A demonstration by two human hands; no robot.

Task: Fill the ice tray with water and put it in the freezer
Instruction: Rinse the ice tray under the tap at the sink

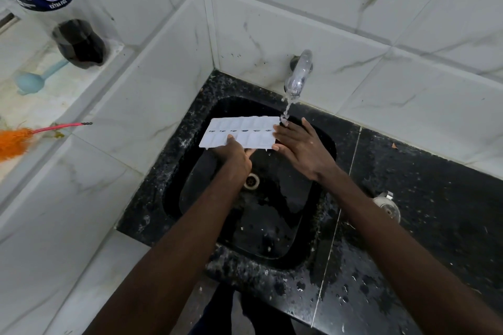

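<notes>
A white ice tray (239, 131) with two rows of compartments is held level over the black sink (321, 144). My left hand (235, 153) grips its near long edge from below, thumb on top. My right hand (302, 148) holds the tray's right end, fingers spread. Water runs from the metal tap (298, 73) on the back wall and falls onto the tray's right end by my right fingertips. Drops fall from the tray's underside.
The sink drain (251, 181) lies below the tray. A wet black granite counter (435, 212) extends right, with a small metal fitting (386, 202) on it. On a ledge at left stand a Pepsi bottle (54, 8), a blue scoop (35, 79) and an orange duster (21, 139).
</notes>
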